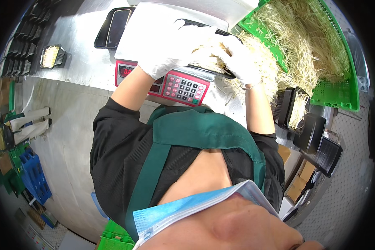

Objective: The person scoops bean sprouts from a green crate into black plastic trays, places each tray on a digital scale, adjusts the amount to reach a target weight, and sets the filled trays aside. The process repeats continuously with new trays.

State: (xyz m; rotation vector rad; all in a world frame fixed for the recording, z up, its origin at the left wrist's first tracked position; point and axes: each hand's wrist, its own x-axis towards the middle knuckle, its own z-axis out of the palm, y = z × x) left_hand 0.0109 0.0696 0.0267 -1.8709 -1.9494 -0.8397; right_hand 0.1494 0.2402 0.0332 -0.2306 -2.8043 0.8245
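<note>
Both my hands wear white gloves and meet over a black plastic tray [228, 73] on the scale's metal pan [137, 34]. Pale bean sprouts [207, 59] fill the part of the tray that shows. My left hand [175, 47] reaches across the tray's left side; glare hides how its fingers are bent. At the right end, my right hand [242, 59] curls its fingers into the sprouts by the rim. Below the pan, the red scale panel [184, 88] shows a keypad and a lit display, partly covered by my left forearm.
A green crate [351, 78] of sprouts stands right, with loose sprouts [265, 68] spilling beside the scale. Black trays [311, 132] lie at the right edge. Leftward are a phone [118, 28], a filled tray [51, 57] and stacked empty trays [22, 51]. Another person's legs [31, 123] show far left.
</note>
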